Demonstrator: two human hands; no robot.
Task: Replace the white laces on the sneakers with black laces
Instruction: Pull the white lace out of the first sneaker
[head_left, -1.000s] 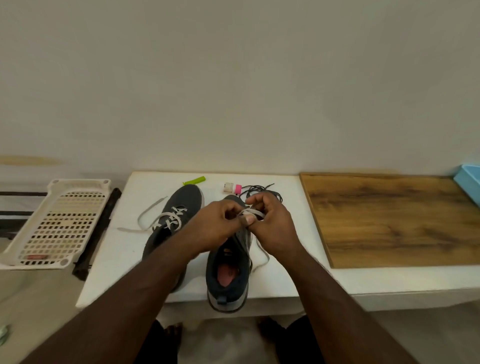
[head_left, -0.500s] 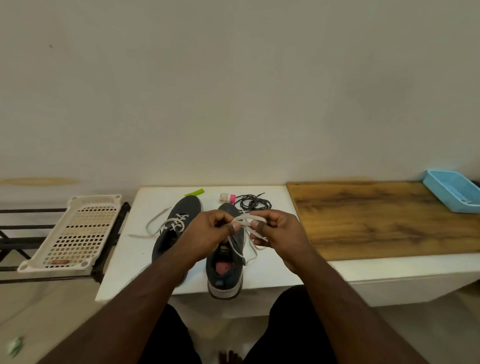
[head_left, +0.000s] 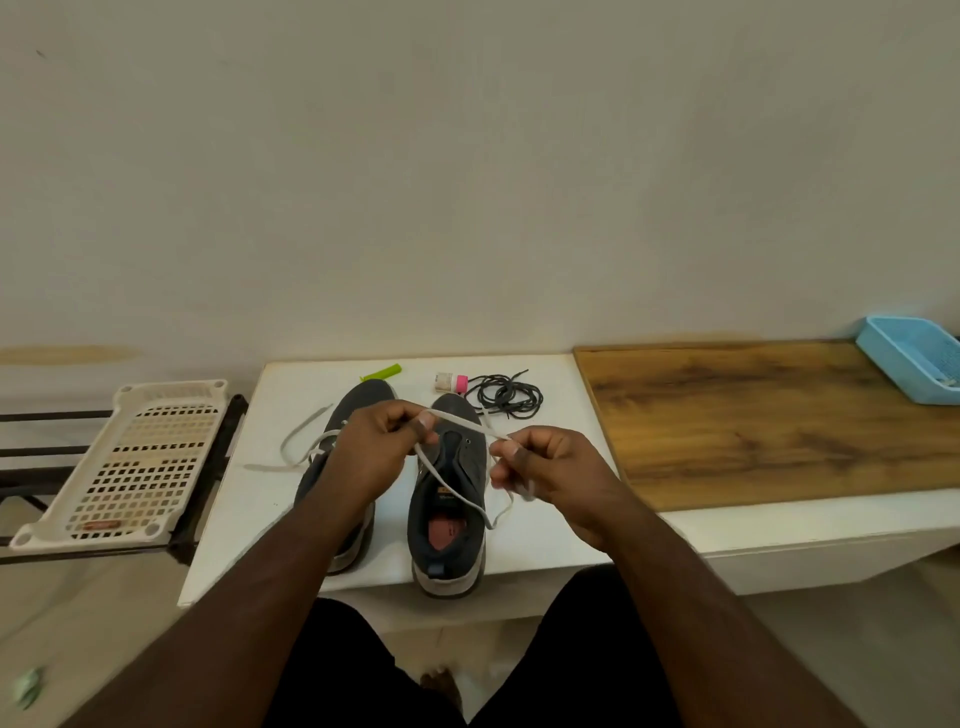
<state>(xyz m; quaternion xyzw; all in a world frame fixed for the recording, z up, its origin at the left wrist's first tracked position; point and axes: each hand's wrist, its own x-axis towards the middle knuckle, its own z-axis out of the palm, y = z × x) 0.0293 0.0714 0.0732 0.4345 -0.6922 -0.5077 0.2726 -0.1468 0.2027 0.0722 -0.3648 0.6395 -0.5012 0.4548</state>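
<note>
Two dark grey sneakers stand side by side on the white table (head_left: 260, 499). The right sneaker (head_left: 452, 519) shows bare eyelets with no lace in them. A loose white lace (head_left: 457, 493) is stretched above it, pinched by my left hand (head_left: 376, 447) at one part and by my right hand (head_left: 545, 467) at another, with loops hanging down. The left sneaker (head_left: 358, 405) is partly hidden under my left arm and still carries a white lace (head_left: 298, 444) whose ends trail to the left. A coil of black laces (head_left: 506, 396) lies behind the right sneaker.
A green marker-like stick (head_left: 382, 372) and a small white and pink bottle (head_left: 451, 382) lie at the table's back. A wooden board (head_left: 769, 415) covers the right side, with a blue tray (head_left: 914, 364) at its far end. A white perforated rack (head_left: 140, 462) sits left.
My hands have moved apart and lifted off the right sneaker, drawing the white lace out between them. The view has pulled back and up.
</note>
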